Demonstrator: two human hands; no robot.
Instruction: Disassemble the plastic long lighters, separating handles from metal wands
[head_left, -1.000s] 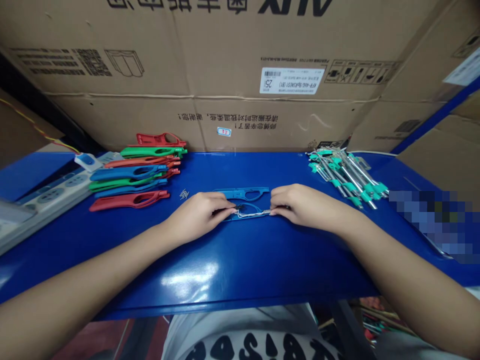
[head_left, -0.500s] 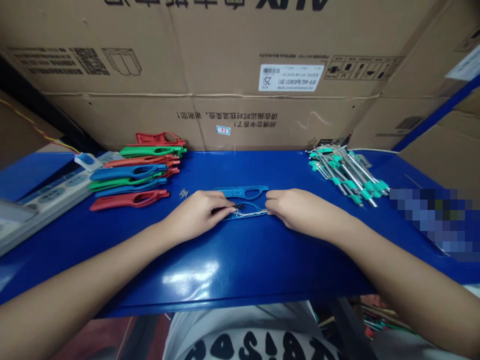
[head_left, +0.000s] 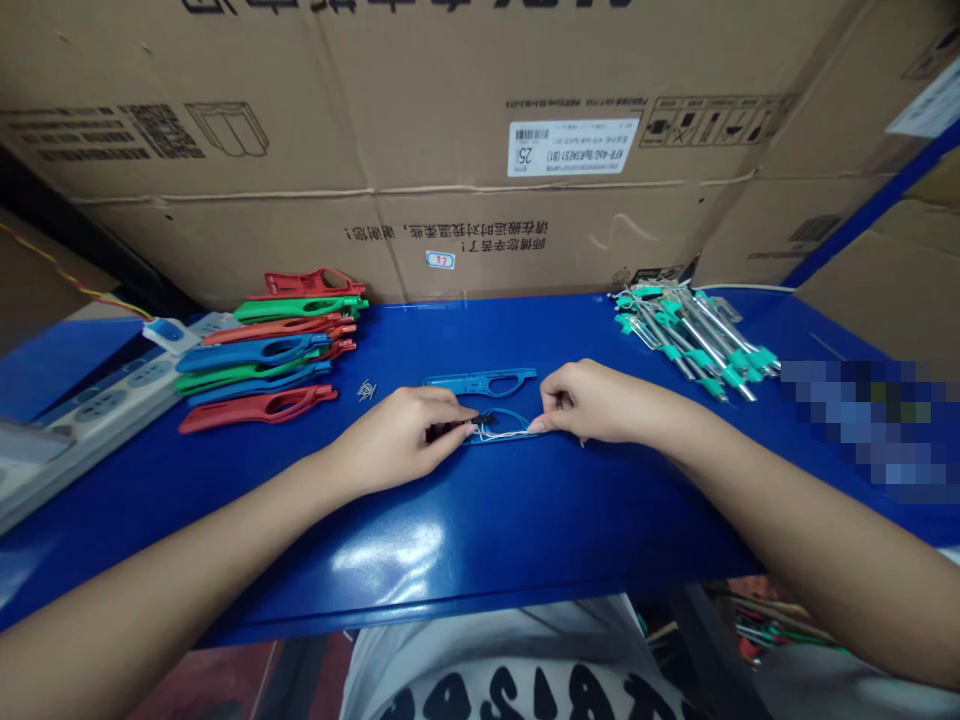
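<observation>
A blue plastic shell half (head_left: 517, 412), shaped like a lighter handle with a finger loop, lies on the table in front of me. White wires (head_left: 499, 434) run along its lower edge, and a small black part sits by the loop. My left hand (head_left: 420, 430) is closed over the shell's left end, its fingertips by the black part. At the right end my right hand (head_left: 585, 402) is closed, with the thumb tip on the wires; the exact pinch is partly hidden. Just behind lies a second blue shell half (head_left: 480, 384), untouched.
Red, green and blue shell halves (head_left: 259, 408) are stacked at the left beside a white power strip (head_left: 112, 405). Small screws (head_left: 367, 390) lie near my left hand. Metal tubes with teal parts (head_left: 697, 340) are piled at the right. A cardboard box (head_left: 420, 150) stands behind.
My right hand has shifted slightly, its fingers lifting and curling while the thumb stays at the wires. My left hand has moved a little right, more over the shell.
</observation>
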